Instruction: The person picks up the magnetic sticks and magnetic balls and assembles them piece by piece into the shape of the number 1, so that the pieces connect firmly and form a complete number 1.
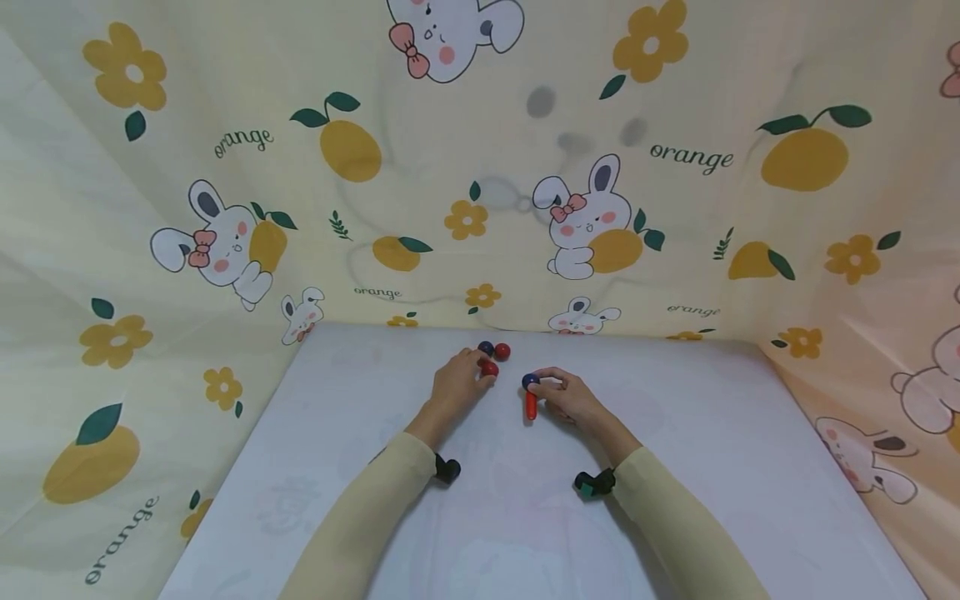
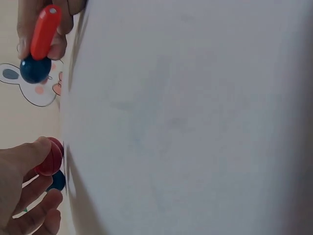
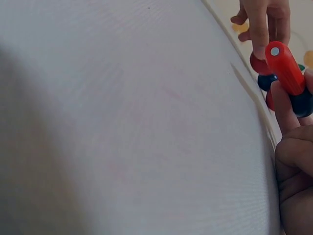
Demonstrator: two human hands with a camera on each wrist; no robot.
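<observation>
Between the thumb and fingers of my left hand [image 1: 453, 387] a red ball [image 1: 490, 368] is pinched; a seam runs round it in the left wrist view. To the right, my right hand [image 1: 576, 400] grips a dark blue ball [image 1: 531, 381] by its side. Joined to that ball is a short red rod [image 1: 531, 406], which points toward me in the head view. Its free end [image 3: 275, 51] carries a small pale metallic disc. Just beyond the left fingertips are a second blue ball [image 1: 486, 347] and another red ball [image 1: 502, 352], side by side.
A white-covered table [image 1: 517, 517] lies under both arms. Behind it and at the sides hangs a cream curtain [image 1: 465, 150] printed with rabbits and oranges. Each wrist wears a black camera mount, one at the left cuff [image 1: 447, 470] and one at the right cuff [image 1: 594, 483].
</observation>
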